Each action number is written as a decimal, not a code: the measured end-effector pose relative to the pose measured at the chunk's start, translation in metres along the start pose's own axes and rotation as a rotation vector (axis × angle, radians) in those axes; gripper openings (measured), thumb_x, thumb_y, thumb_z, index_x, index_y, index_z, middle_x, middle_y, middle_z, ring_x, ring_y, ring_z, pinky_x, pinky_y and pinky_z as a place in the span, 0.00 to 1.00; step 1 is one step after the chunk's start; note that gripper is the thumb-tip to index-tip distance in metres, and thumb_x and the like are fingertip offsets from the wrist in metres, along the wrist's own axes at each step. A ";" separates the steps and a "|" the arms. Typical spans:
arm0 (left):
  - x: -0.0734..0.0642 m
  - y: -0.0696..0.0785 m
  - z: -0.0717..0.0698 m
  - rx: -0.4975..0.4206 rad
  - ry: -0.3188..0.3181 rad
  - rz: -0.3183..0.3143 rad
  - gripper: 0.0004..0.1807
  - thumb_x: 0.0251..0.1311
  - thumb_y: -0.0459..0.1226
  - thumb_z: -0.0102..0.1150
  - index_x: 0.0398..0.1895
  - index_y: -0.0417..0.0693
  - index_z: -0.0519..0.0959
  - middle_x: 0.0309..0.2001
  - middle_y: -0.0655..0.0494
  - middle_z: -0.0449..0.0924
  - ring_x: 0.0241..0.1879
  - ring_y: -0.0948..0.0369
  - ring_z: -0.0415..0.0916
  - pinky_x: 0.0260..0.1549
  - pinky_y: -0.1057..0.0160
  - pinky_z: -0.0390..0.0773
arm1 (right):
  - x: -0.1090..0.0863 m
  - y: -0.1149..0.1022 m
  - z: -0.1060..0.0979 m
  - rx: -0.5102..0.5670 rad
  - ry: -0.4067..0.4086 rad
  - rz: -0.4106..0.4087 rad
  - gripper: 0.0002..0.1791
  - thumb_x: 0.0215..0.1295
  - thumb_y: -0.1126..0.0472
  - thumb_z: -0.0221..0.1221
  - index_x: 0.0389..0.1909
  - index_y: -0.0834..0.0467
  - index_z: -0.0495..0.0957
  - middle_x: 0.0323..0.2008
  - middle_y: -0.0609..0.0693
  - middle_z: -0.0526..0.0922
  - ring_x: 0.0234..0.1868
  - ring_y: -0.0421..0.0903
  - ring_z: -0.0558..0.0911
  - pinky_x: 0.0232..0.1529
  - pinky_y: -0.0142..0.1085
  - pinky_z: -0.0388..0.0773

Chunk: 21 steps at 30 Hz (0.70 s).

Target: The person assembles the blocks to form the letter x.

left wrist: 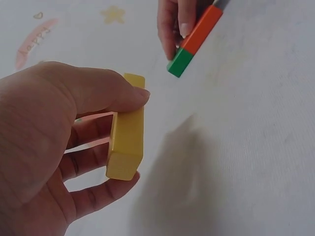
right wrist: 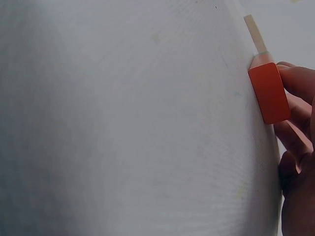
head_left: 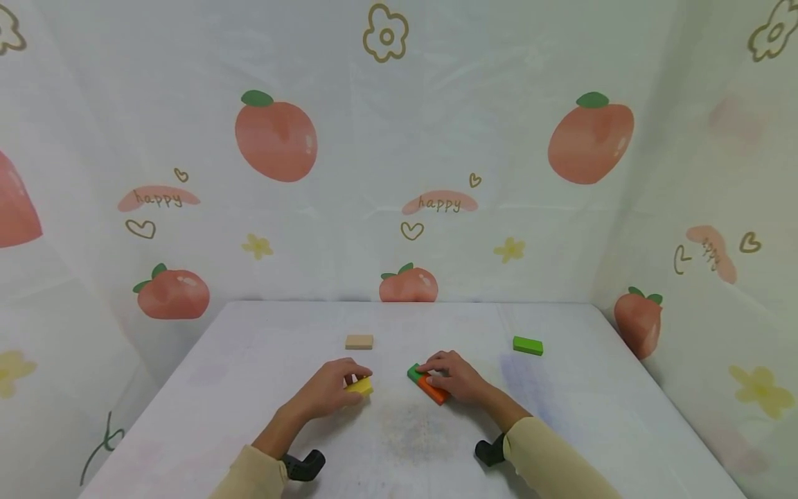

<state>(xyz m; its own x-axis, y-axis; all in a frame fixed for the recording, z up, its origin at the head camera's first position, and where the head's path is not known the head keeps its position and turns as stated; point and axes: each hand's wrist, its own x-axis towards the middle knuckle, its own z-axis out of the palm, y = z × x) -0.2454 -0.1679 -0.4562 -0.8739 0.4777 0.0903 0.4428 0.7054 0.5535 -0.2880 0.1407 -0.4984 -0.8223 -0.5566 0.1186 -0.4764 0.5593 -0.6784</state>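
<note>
My left hand pinches a yellow block between thumb and fingers; in the left wrist view it is held over the white tabletop, a shadow falling beside it. Right of it, my right hand holds an orange block that lies slantwise on the table. At the far-left end of the orange block sits a dark green block, lined up with it end to end. A right fingertip reaches over the green piece in the head view. The right wrist view shows the orange block's end face, with fingers along its far side.
A plain wooden block lies on the white table beyond my left hand. Farther right is a light green block. A printed curtain hangs behind the table and at both sides. Black wrist mounts sit at my cuffs.
</note>
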 end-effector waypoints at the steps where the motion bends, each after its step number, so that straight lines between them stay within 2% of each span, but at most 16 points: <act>1: 0.001 0.000 0.001 0.001 0.004 0.002 0.19 0.54 0.37 0.67 0.51 0.46 0.82 0.37 0.67 0.76 0.37 0.64 0.71 0.35 0.63 0.73 | 0.000 0.000 0.000 -0.001 0.001 0.001 0.14 0.69 0.60 0.58 0.52 0.47 0.84 0.50 0.47 0.78 0.53 0.50 0.70 0.51 0.47 0.70; 9: 0.006 0.003 0.004 -0.017 0.039 -0.003 0.20 0.54 0.36 0.67 0.52 0.46 0.82 0.37 0.66 0.76 0.36 0.63 0.71 0.34 0.63 0.73 | 0.000 0.001 0.001 0.012 -0.001 -0.004 0.14 0.70 0.59 0.57 0.52 0.47 0.83 0.51 0.47 0.77 0.53 0.51 0.70 0.52 0.49 0.69; 17: 0.010 0.003 0.010 -0.051 0.072 0.032 0.21 0.54 0.35 0.67 0.53 0.45 0.82 0.37 0.66 0.76 0.36 0.64 0.71 0.35 0.63 0.73 | 0.000 0.000 0.001 -0.001 -0.001 0.020 0.14 0.70 0.59 0.57 0.53 0.46 0.83 0.51 0.46 0.77 0.54 0.49 0.70 0.52 0.48 0.69; 21: 0.012 0.002 0.014 -0.059 0.093 0.048 0.21 0.53 0.35 0.68 0.53 0.44 0.82 0.37 0.66 0.76 0.36 0.64 0.71 0.34 0.64 0.73 | -0.001 -0.002 0.000 0.008 0.003 -0.005 0.14 0.69 0.60 0.57 0.52 0.48 0.83 0.50 0.47 0.77 0.53 0.50 0.70 0.53 0.49 0.69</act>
<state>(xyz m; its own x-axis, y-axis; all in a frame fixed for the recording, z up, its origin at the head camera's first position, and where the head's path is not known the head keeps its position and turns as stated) -0.2519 -0.1530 -0.4656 -0.8679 0.4578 0.1930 0.4746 0.6493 0.5943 -0.2863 0.1401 -0.4971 -0.8206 -0.5577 0.1245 -0.4785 0.5515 -0.6833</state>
